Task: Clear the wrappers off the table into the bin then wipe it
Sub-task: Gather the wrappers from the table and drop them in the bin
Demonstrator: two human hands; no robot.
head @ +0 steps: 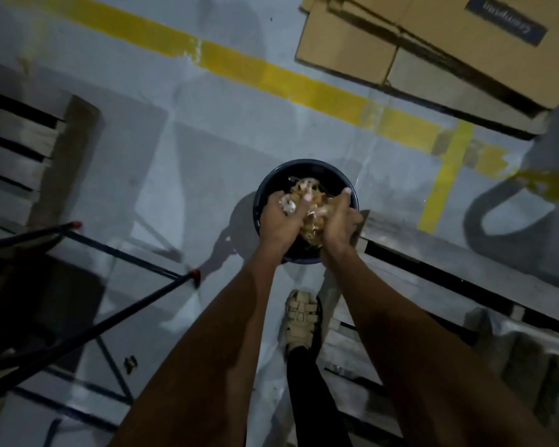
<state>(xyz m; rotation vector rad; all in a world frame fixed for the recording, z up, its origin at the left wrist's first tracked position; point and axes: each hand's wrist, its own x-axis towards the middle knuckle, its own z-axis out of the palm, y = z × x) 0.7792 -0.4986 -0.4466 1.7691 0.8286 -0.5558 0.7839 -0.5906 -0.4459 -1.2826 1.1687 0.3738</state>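
A round dark plastic bin (306,175) stands on grey floor (207,130), a wooden pallet (449,262) touching its right side, open floor leftward. Crumpled clear and tan wrappers (307,191) are clutched between the left hand (279,217) and right hand (341,217) above the bin's mouth.

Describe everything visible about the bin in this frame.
The bin is round, dark, seemingly plastic, and stands upright on the grey floor beside a pallet. Its open mouth faces the camera and crumpled, shiny wrappers show inside. The left hand and right hand hold more wrappers over the opening, covering its near part; whether they touch the rim cannot be told.
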